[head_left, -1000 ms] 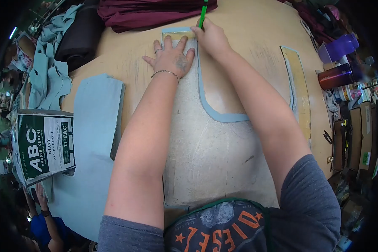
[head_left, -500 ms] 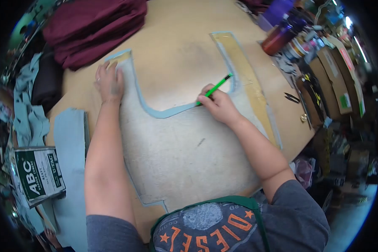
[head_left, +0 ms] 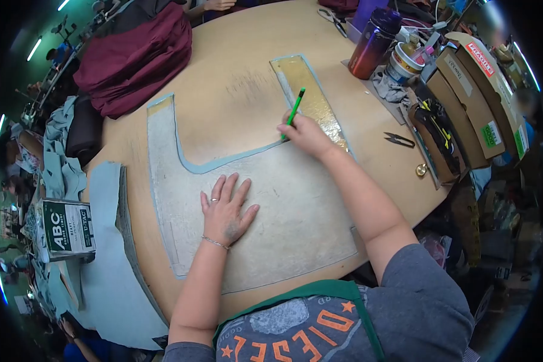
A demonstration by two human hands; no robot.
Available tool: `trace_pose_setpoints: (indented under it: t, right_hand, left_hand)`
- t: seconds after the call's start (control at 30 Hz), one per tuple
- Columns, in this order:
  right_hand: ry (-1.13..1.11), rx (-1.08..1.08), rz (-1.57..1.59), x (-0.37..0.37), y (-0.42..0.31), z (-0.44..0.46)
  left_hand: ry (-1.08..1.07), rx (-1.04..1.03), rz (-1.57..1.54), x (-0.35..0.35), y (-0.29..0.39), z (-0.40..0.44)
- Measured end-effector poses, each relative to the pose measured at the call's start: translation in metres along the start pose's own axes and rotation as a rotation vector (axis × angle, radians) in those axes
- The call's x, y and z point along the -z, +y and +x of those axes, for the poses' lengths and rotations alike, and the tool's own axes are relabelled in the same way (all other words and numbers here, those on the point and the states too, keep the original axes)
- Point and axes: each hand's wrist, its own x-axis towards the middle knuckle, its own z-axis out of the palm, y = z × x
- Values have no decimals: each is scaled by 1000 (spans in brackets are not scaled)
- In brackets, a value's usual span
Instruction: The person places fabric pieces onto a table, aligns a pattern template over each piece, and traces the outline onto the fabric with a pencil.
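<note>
My left hand [head_left: 228,211] lies with its fingers spread on a large grey U-shaped template [head_left: 277,205]. A green pencil [head_left: 294,108] is held in my right hand [head_left: 304,134], its lower end at the template's inner edge near the right arm of the U. Light blue material [head_left: 223,163] shows as a narrow border along the template's edge. Yellow tape [head_left: 314,87] covers much of the right arm and the tip of the left one.
Light blue pieces [head_left: 111,259] and an ABC cement can [head_left: 69,228] are at the left. Maroon fabric [head_left: 139,60] lies at the back left. A tumbler [head_left: 374,45], black snips [head_left: 399,140] and cardboard boxes [head_left: 470,90] stand or lie at the right. Other people's hands show at the edges.
My left hand has moved from the tip of the left arm down to the template's middle. My right hand has carried the pencil along the inner curve to the right. The view has turned.
</note>
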Motion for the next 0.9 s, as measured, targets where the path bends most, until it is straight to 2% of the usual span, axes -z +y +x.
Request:
trace_pose_setpoints:
  t: [0.17, 0.27, 0.37, 0.47, 0.57, 0.67, 0.77, 0.9]
  right_hand:
    - [80, 40, -84, 37, 23, 29]
    - [72, -19, -40, 44, 37, 59]
    - [230, -85, 236, 67, 42, 69]
    - [443, -59, -343, 75, 59, 68]
    - [461, -163, -442, 65, 71, 67]
    - [428, -203, -429, 68, 60, 65]
    - [401, -224, -277, 74, 60, 62]
    - [389, -247, 16, 79, 75, 64]
  left_hand:
    - [-12, 15, -4, 0, 2, 1]
    - [-20, 22, 9, 1, 4, 2]
    - [71, -7, 5, 5, 10, 7]
    - [154, -47, -57, 8, 12, 36]
    - [330, -123, -90, 11, 28, 88]
    - [289, -145, -84, 4, 31, 148]
    - [281, -192, -70, -19, 28, 204]
    - [188, -37, -43, -28, 39, 241]
